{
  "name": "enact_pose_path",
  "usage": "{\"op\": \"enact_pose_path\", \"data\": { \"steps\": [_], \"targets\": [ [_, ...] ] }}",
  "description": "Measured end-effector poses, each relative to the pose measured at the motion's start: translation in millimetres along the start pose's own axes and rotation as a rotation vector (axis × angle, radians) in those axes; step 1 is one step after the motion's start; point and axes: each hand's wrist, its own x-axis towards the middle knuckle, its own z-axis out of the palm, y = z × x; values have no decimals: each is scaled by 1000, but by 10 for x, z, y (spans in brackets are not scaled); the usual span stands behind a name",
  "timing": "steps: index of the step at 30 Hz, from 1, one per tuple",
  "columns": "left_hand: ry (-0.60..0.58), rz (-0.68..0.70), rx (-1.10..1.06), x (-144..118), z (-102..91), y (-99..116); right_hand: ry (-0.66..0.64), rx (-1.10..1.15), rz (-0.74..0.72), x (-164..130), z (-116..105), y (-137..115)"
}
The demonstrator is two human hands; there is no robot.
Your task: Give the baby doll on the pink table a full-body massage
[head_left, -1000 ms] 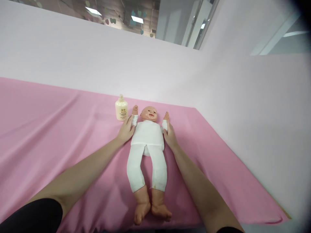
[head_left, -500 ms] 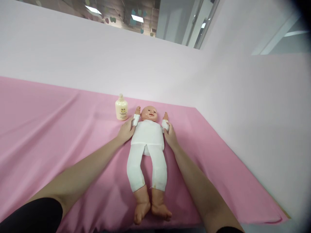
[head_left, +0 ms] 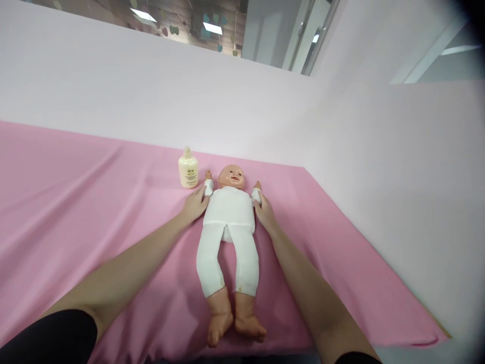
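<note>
Head view: a doll lies face up on the pink cloth, head toward 12 o'clock, feet toward 6. The left hand grasps its arm at 10 o'clock; the right hand grasps the other arm at 2 o'clock. A bottle stands just beside, at 11 o'clock. The doll looks light, with a soft cloth body and stiff plastic limbs; the arms or torso seem the best hold.

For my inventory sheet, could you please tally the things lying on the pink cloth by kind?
Baby doll: 1
Cream bottle: 1
Hands touching the doll's arms: 2, left hand and right hand
Total: 4, on the pink cloth
</note>
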Motion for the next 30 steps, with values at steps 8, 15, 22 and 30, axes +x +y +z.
{"op": "enact_pose_path", "data": {
  "steps": [8, 15, 22, 30],
  "targets": [
    [12, 2, -1, -6, -4, -16, -8, -1, 11, -1, -15, -9],
    [54, 85, -210, -44, -54, 72, 58, 110, -8, -43, -5, -41],
    [144, 136, -326, -64, -63, 143, 114, 179, -172, -78, -48, -212],
    [111, 493, -172, -164, -214, 328, -8, -1, -452, -199, -125, -475]
  ]
}}
